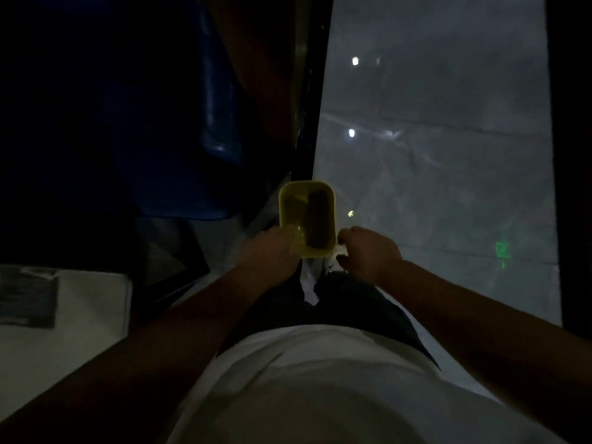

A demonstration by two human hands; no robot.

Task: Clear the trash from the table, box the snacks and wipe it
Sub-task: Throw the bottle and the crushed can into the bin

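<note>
The scene is very dark. A small yellow rectangular box [307, 216] is held out in front of my body, with a dark shape lying inside it. My left hand [272, 249] grips the box at its near left corner, fingers over the rim. My right hand [368, 251] hovers at the box's near right corner with the fingers curled; I cannot tell whether it touches the box or holds anything. No table top or trash is visible.
A large blue bag or bin [179, 123] stands at the left. A dark vertical frame [312, 91] runs up the middle. A glossy grey floor [448, 155] with light reflections lies at the right. A white surface [64, 331] carrying a dark label sits at the lower left.
</note>
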